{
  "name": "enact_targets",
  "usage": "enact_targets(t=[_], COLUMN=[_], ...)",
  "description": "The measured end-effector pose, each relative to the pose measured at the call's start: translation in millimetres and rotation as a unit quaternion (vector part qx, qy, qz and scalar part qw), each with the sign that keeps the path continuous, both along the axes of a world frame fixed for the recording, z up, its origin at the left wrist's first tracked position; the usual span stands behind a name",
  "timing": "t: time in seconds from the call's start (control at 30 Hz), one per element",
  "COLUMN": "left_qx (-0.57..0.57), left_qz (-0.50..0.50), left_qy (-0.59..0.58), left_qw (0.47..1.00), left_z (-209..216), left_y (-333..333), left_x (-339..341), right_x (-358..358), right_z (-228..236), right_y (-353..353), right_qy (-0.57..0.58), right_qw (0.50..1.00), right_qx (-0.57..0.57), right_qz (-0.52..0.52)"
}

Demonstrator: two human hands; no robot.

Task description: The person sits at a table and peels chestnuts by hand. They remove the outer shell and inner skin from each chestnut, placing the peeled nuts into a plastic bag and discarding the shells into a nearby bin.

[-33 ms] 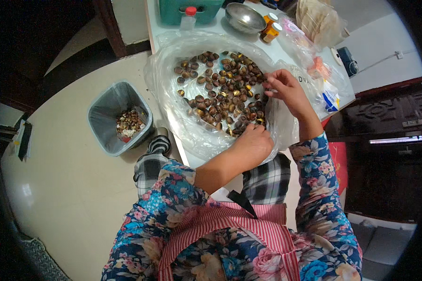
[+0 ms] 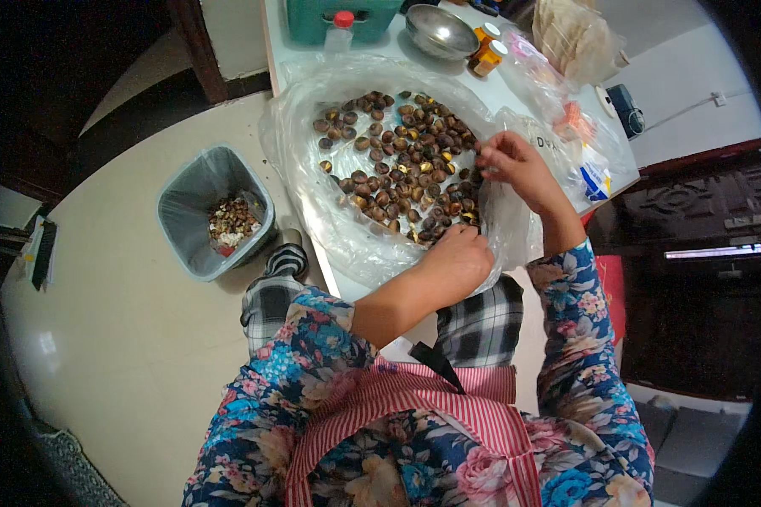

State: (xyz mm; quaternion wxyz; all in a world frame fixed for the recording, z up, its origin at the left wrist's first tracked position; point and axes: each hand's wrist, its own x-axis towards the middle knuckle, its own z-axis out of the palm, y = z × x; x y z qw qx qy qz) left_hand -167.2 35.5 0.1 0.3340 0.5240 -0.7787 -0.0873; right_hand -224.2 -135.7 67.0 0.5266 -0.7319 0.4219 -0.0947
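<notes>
Many brown chestnuts [image 2: 402, 173], some split and showing yellow flesh, lie spread in a wide clear plastic bag [image 2: 300, 182] with its sides folded down. My left hand [image 2: 458, 260] is closed at the near right side of the pile. Its fingertips are tucked down among the chestnuts, and what they hold is hidden. My right hand [image 2: 520, 167] is at the bag's right side with bent fingers drawn together beside the outermost chestnuts. Anything between those fingers is too small to make out.
On the floor at left stands a lined grey bin [image 2: 266, 198] with shells and scraps inside. A metal bowl [image 2: 441, 32], orange jars [image 2: 488, 57], a red-capped bottle [image 2: 340, 34] and a green container [image 2: 304, 21] stand at the table's far side. Plastic packaging [image 2: 571, 127] lies at right.
My right hand has shifted very slightly, drawing the bag's right side a little with it. My left hand stays in nearly the same place.
</notes>
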Motion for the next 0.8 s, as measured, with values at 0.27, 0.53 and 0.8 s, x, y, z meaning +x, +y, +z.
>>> enact_targets(t=[0.27,0.53,0.8], left_qx=[0.000,0.040,0.037], left_qz=[-0.037,0.028,0.134], left_qy=[-0.012,-0.127,0.036], left_qw=[0.999,0.991,0.990], left_z=[-10.5,-13.0,11.7], left_y=[-6.0,-23.3,-7.0], left_x=[-11.2,25.2,106.9], right_x=[-30.0,-19.6,-13.5], right_z=[22.3,-15.8,-4.0], right_y=[24.3,24.5,15.7], right_qy=[0.292,0.099,-0.164], right_qw=[0.904,0.975,0.977], right_qx=[-0.235,-0.149,0.120], right_qz=[0.204,0.132,-0.058])
